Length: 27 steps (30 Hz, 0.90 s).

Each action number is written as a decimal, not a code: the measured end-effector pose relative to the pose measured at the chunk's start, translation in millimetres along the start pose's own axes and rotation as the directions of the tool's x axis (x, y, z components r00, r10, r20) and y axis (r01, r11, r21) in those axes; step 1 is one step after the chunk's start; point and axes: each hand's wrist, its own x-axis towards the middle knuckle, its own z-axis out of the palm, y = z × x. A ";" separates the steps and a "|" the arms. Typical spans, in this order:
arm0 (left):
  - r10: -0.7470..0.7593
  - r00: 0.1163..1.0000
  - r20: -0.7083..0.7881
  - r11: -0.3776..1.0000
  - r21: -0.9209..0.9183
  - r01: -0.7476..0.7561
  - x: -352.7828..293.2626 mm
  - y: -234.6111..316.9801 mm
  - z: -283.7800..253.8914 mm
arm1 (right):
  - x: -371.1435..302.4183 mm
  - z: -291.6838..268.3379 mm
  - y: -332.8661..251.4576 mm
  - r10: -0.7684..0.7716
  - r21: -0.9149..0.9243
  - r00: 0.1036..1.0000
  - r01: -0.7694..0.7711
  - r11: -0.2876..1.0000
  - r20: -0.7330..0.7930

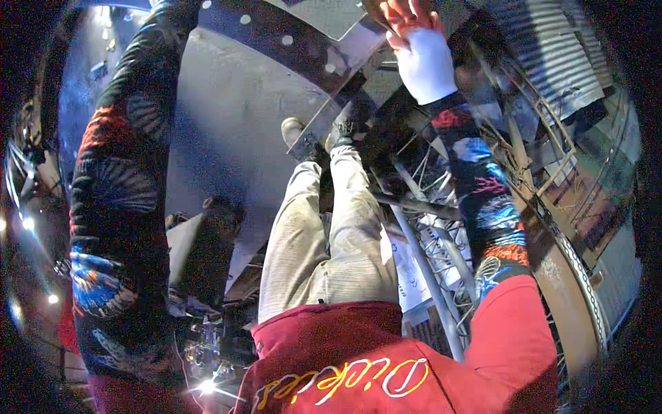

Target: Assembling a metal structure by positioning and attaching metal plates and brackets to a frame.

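My right hand [422,58], in a white fingerless glove, is raised at the top of the view. Its bare fingers look spread and slightly bent, and the upper edge cuts off some tips. Beside the thumb is the end of a brownish metal beam [374,10]; I cannot tell whether the fingers touch it. My left arm [124,186], in a dark patterned sleeve, stretches up along the left side, and its hand lies past the upper edge. Below, my shoes [343,127] are by a narrow metal strip [318,127].
A large grey metal surface [231,103] spreads left of my legs, with a dark beam with round spots [286,41] across its far side. At right are steel trusswork [431,248], a chain [586,290] and corrugated sheet [552,55]. Bright lamps [207,386] shine below left.
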 end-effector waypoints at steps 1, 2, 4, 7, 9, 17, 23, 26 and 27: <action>-0.005 0.998 0.060 1.000 -0.012 0.005 0.8 -9.8 -1.8 | 2.7 -1.2 -17.7 0.043 -0.120 0.999 -0.043 0.992 0.004; -0.027 0.988 0.154 0.999 0.044 0.021 -15.6 -41.2 1.9 | 5.7 9.3 -81.3 -0.051 0.116 0.997 0.057 0.992 -0.049; 0.024 0.996 0.090 1.000 0.018 -0.026 -21.8 -21.0 -1.9 | -10.9 17.3 -114.1 -0.173 0.080 0.961 0.159 0.984 0.216; 0.060 0.998 0.020 0.998 -0.015 -0.060 -3.0 -4.4 2.1 | -7.2 -19.1 -86.7 -0.111 -0.053 0.932 0.137 0.989 0.344; 0.035 0.999 0.034 0.999 0.004 -0.035 -1.4 -13.9 11.5 | 18.3 -14.7 -41.1 -0.270 0.115 0.943 0.295 0.949 -0.194; 0.091 0.992 -0.083 0.994 0.067 -0.086 -4.9 -30.8 30.5 | 41.1 -18.0 -60.2 -0.571 -0.073 0.810 0.582 0.810 0.132; 0.021 0.996 0.087 0.997 -0.074 -0.014 2.0 -2.7 -0.4 | 61.6 -46.4 -15.0 -0.476 -0.047 0.842 0.502 0.864 0.252; 0.045 0.995 0.091 0.997 -0.067 -0.039 -9.0 -13.7 -2.0 | 61.1 -35.6 -49.8 -0.560 0.223 0.821 0.529 0.819 0.108; 0.047 0.994 0.096 0.997 -0.068 -0.040 -11.3 -17.8 -2.4 | 51.4 -41.2 -40.7 -0.296 0.102 0.884 0.278 0.955 0.363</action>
